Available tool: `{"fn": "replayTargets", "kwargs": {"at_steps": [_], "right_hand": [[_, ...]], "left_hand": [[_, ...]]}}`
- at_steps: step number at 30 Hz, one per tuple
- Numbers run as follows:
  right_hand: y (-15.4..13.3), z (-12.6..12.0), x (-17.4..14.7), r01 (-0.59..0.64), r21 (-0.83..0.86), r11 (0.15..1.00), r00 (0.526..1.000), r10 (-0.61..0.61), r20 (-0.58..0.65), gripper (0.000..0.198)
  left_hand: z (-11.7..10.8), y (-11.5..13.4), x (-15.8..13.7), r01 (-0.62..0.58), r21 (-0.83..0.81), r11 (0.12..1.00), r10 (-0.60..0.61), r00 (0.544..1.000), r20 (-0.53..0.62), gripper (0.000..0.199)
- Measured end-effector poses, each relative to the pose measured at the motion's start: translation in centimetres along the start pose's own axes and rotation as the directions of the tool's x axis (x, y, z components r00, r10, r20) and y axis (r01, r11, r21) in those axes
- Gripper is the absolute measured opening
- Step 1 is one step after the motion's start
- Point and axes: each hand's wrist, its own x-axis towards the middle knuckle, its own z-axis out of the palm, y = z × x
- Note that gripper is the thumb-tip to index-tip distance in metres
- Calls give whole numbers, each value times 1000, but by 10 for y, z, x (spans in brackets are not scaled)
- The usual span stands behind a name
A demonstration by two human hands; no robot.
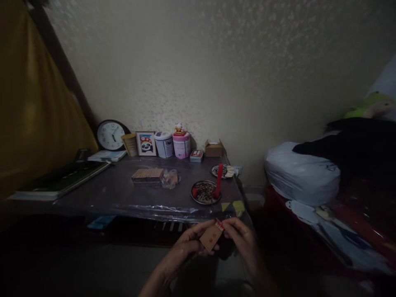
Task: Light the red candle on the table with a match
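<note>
My left hand (pixel 192 241) holds a brown cardboard matchbox (pixel 211 238) tilted in front of the table, its fingers wrapped around the sides. Red-headed matches (pixel 219 225) show at the box's upper end. There my right hand (pixel 240 237) pinches at the match heads with thumb and forefinger; how many matches are between them is too small to tell. Just beyond, on the table, stands a round metal plate (pixel 204 203) with dark burnt bits and a red candle (pixel 219 179) upright at its right side. Behind it, another plate (pixel 215 173) carries burnt bits and several pale matchsticks (pixel 229 171).
A stack of matchboxes (pixel 147 176) lies beside a crumpled clear bag (pixel 170 179). Along the wall stand a clock (pixel 110 135), a framed picture (pixel 146 143), canisters (pixel 181 145) and a small carton (pixel 213 149). Yellow paper pieces (pixel 238 206) lie at the plastic-covered table's (pixel 102 185) front right corner.
</note>
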Motion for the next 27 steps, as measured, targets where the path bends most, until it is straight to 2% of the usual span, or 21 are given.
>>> {"fn": "replayTargets", "kwargs": {"at_steps": [8, 14, 16, 20, 23, 27], "right_hand": [[4, 0, 1, 76, -45, 996, 997, -76, -6, 32], [4, 1, 0, 160, -117, 980, 986, -165, -33, 20], [2, 1, -1, 259, -189, 947, 964, -266, -12, 16], [1, 1, -5, 460, -374, 806, 884, -455, 107, 17], [5, 0, -5, 502, -441, 744, 859, -487, 156, 18], [10, -1, -4, 512, -481, 712, 854, -482, 196, 19]], "left_hand": [[-2, 2, -2, 26, 48, 999, -26, 1000, -5, 59], [-6, -1, 0, -25, 75, 997, 24, 999, 26, 61], [-7, -2, 1, -59, 82, 995, 55, 997, 45, 61], [-8, -3, 1, -74, 121, 990, 67, 996, 65, 60], [-8, -3, 1, -74, 159, 984, 63, 995, 72, 60], [-6, 0, -1, -83, 233, 969, 75, 996, 46, 57]]}}
